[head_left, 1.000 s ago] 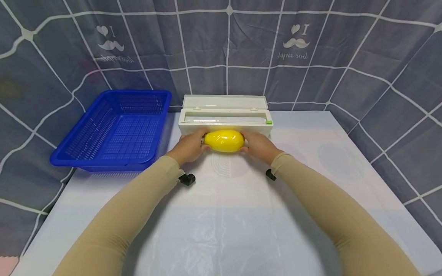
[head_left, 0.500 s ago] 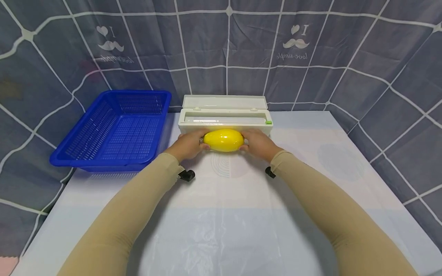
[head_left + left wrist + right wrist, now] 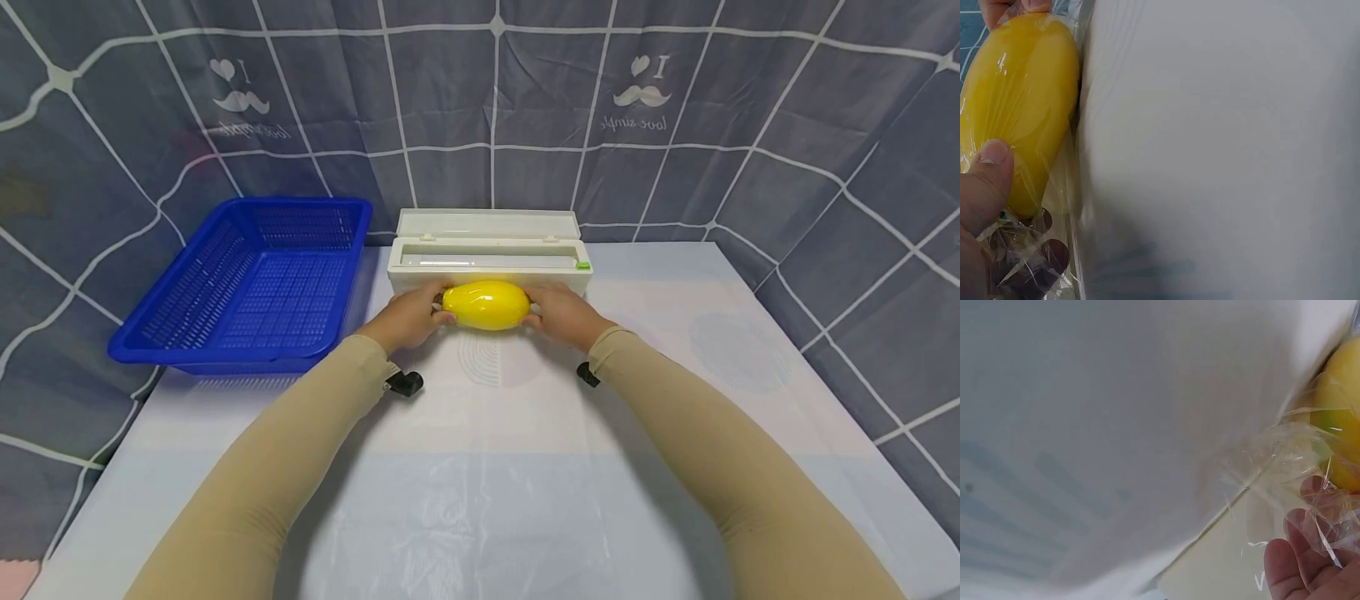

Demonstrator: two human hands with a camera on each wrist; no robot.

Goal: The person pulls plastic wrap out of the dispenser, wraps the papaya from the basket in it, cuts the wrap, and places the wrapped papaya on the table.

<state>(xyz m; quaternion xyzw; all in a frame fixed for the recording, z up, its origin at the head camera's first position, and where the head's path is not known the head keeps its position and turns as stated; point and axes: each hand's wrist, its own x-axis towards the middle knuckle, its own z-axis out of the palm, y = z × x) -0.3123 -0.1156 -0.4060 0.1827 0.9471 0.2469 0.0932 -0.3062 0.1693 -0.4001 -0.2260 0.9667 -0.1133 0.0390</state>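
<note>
A glossy yellow fruit [image 3: 487, 306], long and rounded like a papaya or mango, is wrapped in clear cling film. Both hands hold it level, in front of the white cling film dispenser [image 3: 491, 275]. At its narrower end, my left hand [image 3: 408, 317] grips fruit and film; in the left wrist view the thumb [image 3: 994, 156] presses on the side. My right hand [image 3: 562, 317] holds the other end, where crumpled film [image 3: 1291, 453] bunches around the fingers [image 3: 1297, 540] in the right wrist view. A greenish patch shows near that end.
The dispenser's lid [image 3: 489, 223] stands raised at the back, and a green slider [image 3: 582, 266] sits at its right end. To the left is a blue plastic basket [image 3: 330, 350]. A grey checked curtain [image 3: 690, 192] hangs behind the white-covered table [image 3: 480, 500].
Both hands keep their hold in almost the same place. The highlights on the yellow fruit have shifted slightly.
</note>
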